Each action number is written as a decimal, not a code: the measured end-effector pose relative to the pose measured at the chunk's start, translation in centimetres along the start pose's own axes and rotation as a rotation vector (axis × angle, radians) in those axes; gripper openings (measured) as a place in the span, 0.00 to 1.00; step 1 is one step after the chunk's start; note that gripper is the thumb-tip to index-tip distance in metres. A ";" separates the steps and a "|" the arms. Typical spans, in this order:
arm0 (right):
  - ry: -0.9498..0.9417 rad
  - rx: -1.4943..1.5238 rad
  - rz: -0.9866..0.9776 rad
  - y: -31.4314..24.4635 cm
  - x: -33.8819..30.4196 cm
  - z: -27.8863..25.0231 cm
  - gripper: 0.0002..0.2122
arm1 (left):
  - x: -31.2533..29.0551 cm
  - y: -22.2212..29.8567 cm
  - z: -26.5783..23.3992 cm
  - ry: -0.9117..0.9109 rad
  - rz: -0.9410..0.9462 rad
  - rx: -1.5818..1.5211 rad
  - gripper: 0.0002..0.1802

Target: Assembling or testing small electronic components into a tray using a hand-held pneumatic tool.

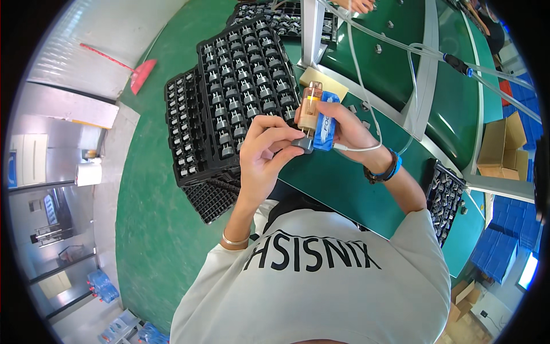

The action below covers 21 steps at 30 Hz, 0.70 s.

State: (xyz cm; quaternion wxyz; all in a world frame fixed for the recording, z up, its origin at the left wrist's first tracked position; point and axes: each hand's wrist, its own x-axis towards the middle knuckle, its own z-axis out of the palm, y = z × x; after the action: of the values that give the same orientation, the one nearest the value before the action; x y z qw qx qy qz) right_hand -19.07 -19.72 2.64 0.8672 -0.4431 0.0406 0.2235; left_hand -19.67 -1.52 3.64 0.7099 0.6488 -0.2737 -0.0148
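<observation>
Between the thumb and fingertips of my left hand [264,150] is a small dark round part [303,144], with thin metal pins pointing up. My right hand [350,129] is wrapped round a handheld tool with a blue body [325,127] and a clear amber cylinder [310,109]. A white cable [361,149] runs out of the tool beside my right palm. The cylinder's lower end is right above the pins; whether they touch I cannot tell. To the left of my hands, a large black tray [213,150] holds rows of similar dark parts with metal pins.
Another black tray [184,129] lies left of the large one. Several loose parts lie on the green table [338,186] near a yellowish pad [333,83]. A tray of parts [444,198] stands at right. Cables hang by the white post [311,34]; another person's hand [360,5] shows at the top.
</observation>
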 end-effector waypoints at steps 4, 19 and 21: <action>-0.045 0.029 0.043 0.3 0.0 -0.4 0.17 | -0.4 -0.3 0.3 -0.003 0.029 0.049 0.13; 0.322 -0.726 -0.683 -0.6 5.9 -12.6 0.15 | -0.8 0.9 -8.0 0.097 -0.225 0.846 0.07; 0.381 -1.031 -0.592 -0.7 6.2 -11.8 0.16 | -1.3 0.2 -8.9 -0.183 -0.238 1.137 0.10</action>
State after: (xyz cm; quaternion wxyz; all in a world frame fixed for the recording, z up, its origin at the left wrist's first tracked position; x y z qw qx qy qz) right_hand -11.75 -27.15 -5.61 0.5447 -0.8291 -0.0433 -0.1185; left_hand -17.19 7.15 3.25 0.2175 0.9500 -0.2242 -0.0012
